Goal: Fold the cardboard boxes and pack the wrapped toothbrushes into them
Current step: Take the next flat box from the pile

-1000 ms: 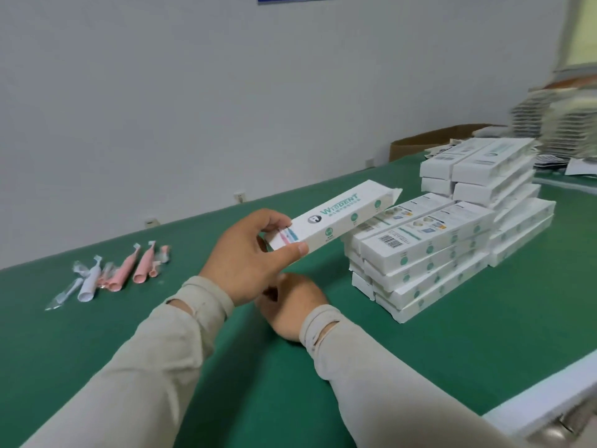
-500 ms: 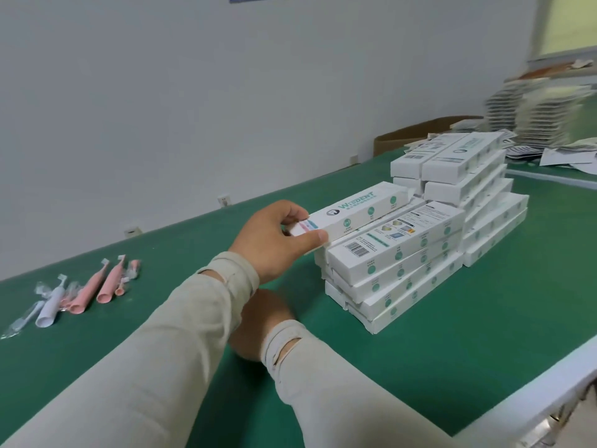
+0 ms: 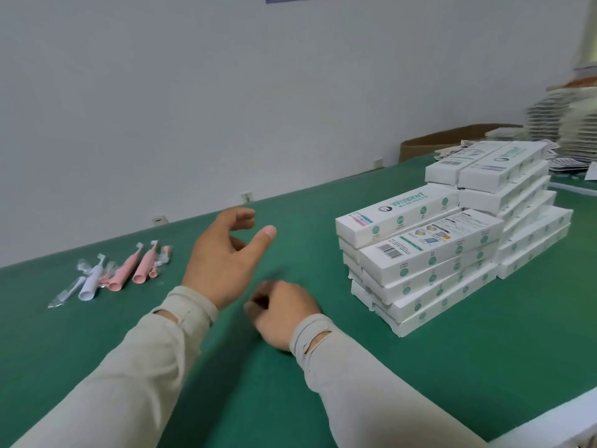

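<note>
A broad green felt-covered table point(image 3: 420, 367) filled the lower part of the view, running from the near edge back to a plain white wall point(image 3: 226, 92) on the far side. Toward the right, a large stack of white rectangular cardboard toothbrush boxes point(image 3: 429, 273) stood on the table in several leaning tiers, with a taller tier behind it on the far right. A white cardboard box printed with green lettering point(image 3: 397, 215) lay flat on top of the near-left tier, apart from both hands. At the far right, a blurred pile of flat unfolded cardboard blanks point(image 3: 562, 118) rose beside an open brown corrugated carton point(image 3: 452, 137).

Two arms in pale beige sleeves point(image 3: 129, 367) reached in from the near edge. The left hand point(image 3: 223, 257) hovered above the table between the two groups of goods, its fingers loosely spread and its thumb stretched out to the right, holding nothing. The right hand point(image 3: 284, 315) lay nearer and lower, resting on the green surface with its fingers curled inward; whether anything sat inside that curl could not be told.

On the left side of the table, well apart from the boxes, lay a small cluster of pink and white toothbrushes in clear plastic wrap point(image 3: 119, 270), their heads pointing toward the far side. Small white wall sockets point(image 3: 247, 197) showed just above the table's far edge.
</note>
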